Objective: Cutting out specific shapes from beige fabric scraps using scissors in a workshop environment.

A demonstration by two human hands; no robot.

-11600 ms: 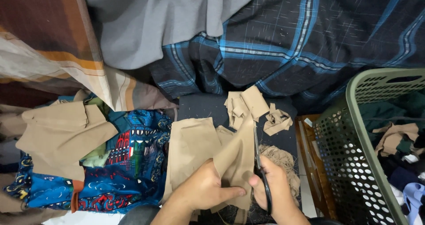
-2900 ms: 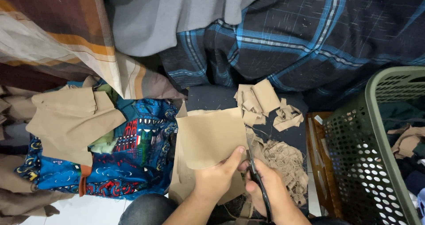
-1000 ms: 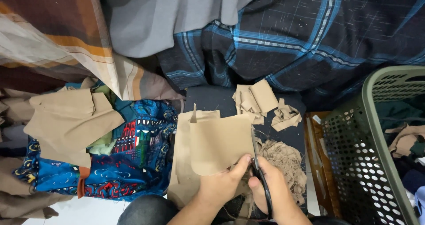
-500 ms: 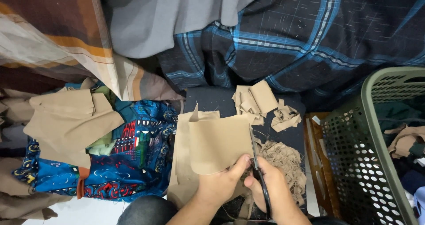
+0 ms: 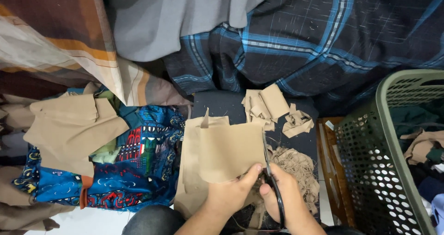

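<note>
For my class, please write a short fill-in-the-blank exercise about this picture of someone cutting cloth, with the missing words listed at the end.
1. The right hand works a pair of ____ along the edge of the tan cloth.
2. The left hand pinches the lower edge of the ____ cloth.
3. The green perforated ____ on the right holds more clothes.
4. The small tan scraps lie on a dark surface just below the blue ____ fabric.

Missing words: scissors; tan; basket; plaid
</note>
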